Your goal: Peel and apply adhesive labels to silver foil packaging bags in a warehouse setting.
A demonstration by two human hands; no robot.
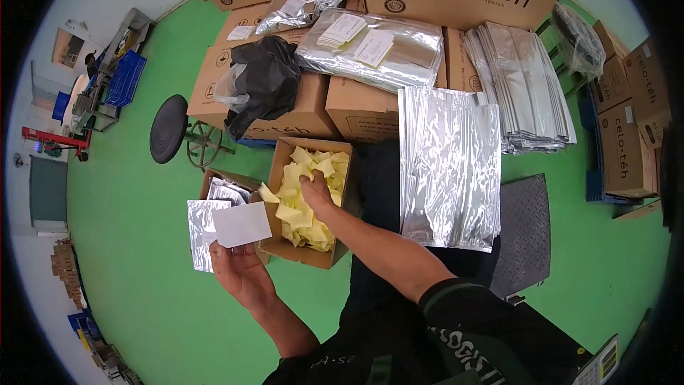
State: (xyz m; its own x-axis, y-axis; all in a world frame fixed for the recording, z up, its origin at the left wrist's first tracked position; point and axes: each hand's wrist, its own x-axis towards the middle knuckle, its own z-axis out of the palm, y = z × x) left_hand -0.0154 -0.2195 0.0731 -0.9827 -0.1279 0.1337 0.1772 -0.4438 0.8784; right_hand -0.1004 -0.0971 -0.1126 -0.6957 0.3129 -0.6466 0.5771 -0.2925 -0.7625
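Observation:
My left hand [241, 271] pinches a blank white rectangular card or label [244, 225] by its lower edge. Right behind that card is a flat silver foil pouch [201, 253], partly covered. Inside an open cardboard box [305, 257] lie many loose yellow paper pieces [303, 217]. My right hand [318, 194] reaches in among them with curled fingers, whose tips are hidden by the paper. A smaller box [226, 180] with more silver pouches stands at its left. On my lap, to the right, rests a stack of silver foil pouches [450, 171].
Large cartons [363, 103] at the front carry a black plastic bag [267, 75], a foil package with printed labels [370, 46] and another pouch stack [520, 85]. A round black stool [169, 129] stands left. To my right is a dark textured metal plate [524, 232].

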